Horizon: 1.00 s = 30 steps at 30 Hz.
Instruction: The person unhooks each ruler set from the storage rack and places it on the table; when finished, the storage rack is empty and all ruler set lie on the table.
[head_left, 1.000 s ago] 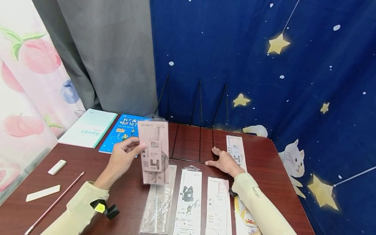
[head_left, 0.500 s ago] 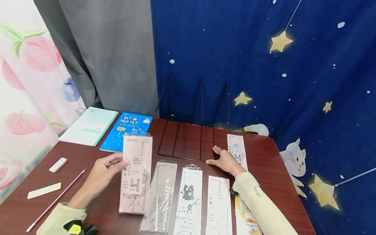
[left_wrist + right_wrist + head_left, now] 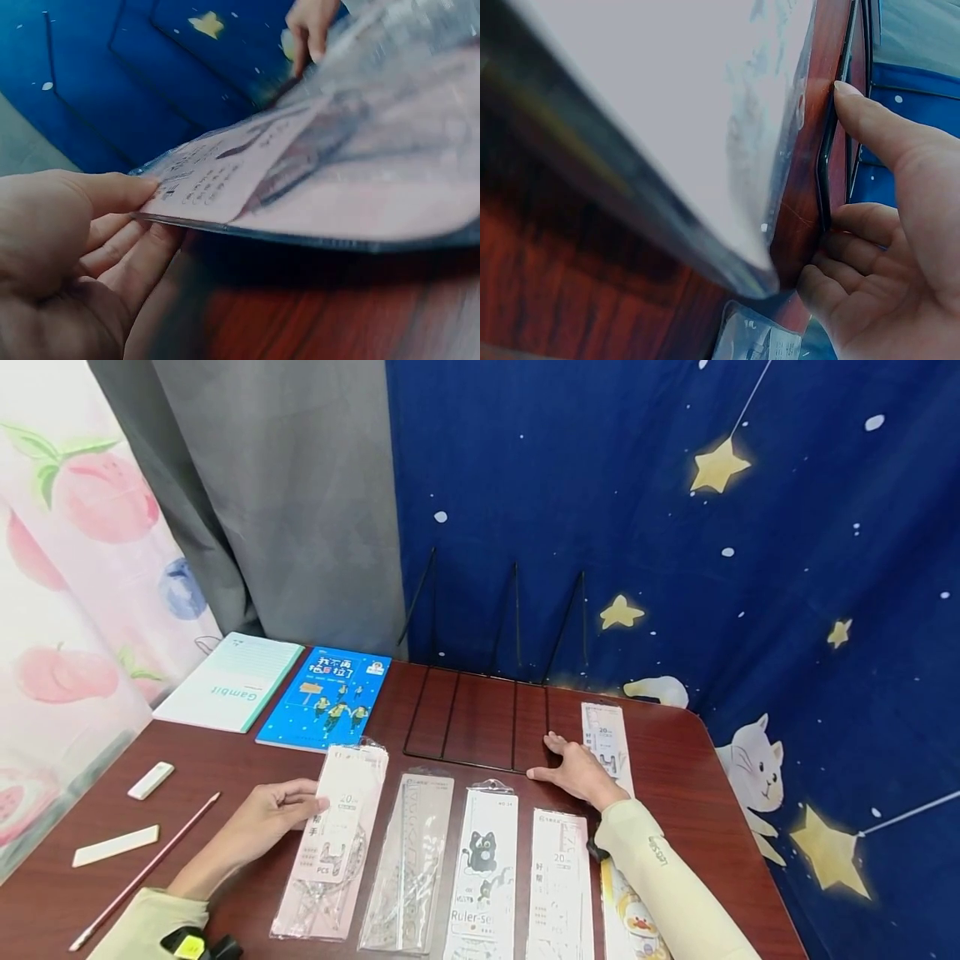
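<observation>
My left hand pinches the left edge of a pink ruler-set pack, thumb on top and fingers beneath, as the left wrist view shows with the left hand and pack. The pack lies almost flat at the left end of a row of packs. My right hand rests flat on the table with straight fingers at the front right corner of a black wire rack. In the right wrist view its fingers touch the rack wire.
A clear ruler pack, a cat ruler set, a white pack and a duck pack lie in a row. Another pack lies beside the right hand. A blue book, notebook, eraser, white strip and pencil lie left.
My left hand has brought the pink pack down from upright in the air to nearly flat on the table, left of the clear pack. The right hand has stayed put.
</observation>
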Tool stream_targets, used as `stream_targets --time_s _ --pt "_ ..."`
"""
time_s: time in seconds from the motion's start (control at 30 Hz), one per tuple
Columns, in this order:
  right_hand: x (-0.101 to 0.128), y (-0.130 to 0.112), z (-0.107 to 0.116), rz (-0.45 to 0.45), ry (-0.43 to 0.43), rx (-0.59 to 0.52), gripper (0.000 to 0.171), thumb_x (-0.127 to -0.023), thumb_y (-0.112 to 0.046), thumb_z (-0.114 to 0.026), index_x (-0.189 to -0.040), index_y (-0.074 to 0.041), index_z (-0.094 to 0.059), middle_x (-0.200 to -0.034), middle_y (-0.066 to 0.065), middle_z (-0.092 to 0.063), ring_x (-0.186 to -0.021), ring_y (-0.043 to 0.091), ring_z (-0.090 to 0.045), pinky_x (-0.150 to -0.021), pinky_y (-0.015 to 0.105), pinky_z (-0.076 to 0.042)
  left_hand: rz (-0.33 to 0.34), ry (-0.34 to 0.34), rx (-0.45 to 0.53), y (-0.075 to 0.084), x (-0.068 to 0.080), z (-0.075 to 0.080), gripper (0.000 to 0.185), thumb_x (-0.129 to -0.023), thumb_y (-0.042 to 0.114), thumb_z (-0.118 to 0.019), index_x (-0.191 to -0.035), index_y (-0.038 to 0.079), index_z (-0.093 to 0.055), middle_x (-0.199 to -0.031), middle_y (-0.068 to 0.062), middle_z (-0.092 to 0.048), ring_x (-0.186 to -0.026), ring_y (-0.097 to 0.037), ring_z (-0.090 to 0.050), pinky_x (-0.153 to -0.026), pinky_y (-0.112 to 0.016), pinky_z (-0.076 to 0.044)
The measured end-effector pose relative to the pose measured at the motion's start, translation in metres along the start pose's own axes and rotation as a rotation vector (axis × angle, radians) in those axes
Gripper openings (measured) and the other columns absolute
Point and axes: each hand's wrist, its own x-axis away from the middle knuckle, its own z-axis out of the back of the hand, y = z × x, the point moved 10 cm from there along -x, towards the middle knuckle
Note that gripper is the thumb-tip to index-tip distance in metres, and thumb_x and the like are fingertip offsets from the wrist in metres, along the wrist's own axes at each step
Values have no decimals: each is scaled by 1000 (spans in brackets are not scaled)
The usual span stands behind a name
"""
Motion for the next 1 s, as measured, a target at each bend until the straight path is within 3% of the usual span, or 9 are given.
stream_targets --time_s 0.17,0.23,0.4,0.57,0.73,1.0 --pt "1 -1 -1 0 1 3 91 -88 -49 -81 -158 -7 -41 -169 11 -30 -158 32 -27 -123 54 -32 -46 57 -208 -1 -2 4 40 -96 36 -74 -120 4 -73 -100 -4 -78 -80 -7 -71 -73 -23 -55" --pt "1 0 0 -1 4 6 91 -88 -49 -80 -158 -7 -41 -169 11 -30 -158 32 -27 -123 55 -32 -78 64 -257 2 -2 4 37 -96 32 -75 -117 1 -74 -94 -3 -77 -73 -7 -69 -70 -23 -54" --pt "0 0 1 -3 8 12 91 -88 -50 -80 -158 -8 -41 -169 11 -31 -158 32 -27 -123 54 -32 -78 84 -330 11 -3 5 26 -94 25 -77 -105 2 -74 -78 1 -68 -65 -9 -62 -63 -23 -48" --pt "0 1 -1 -7 2 7 91 -88 -50 -80 -159 -8 -41 -169 11 -30 -158 32 -27 -123 54 -32 -13 123 -429 18 -5 9 26 -89 25 -82 -101 3 -73 -71 3 -61 -65 -13 -55 -64 -29 -41" --pt "1 2 -1 -9 -2 12 92 -89 -50 -79 -159 -8 -39 -169 12 -29 -158 33 -26 -123 55 -32 72 95 -450 18 -6 7 34 -89 25 -82 -107 -1 -69 -74 0 -63 -66 -15 -56 -65 -33 -41" --pt "-2 1 -3 -1 -7 19 92 -89 -51 -79 -160 -8 -39 -169 12 -29 -158 32 -27 -123 54 -32 106 112 -476 18 -5 9 45 -89 26 -81 -115 -7 -65 -72 -1 -64 -66 -16 -57 -65 -33 -41"
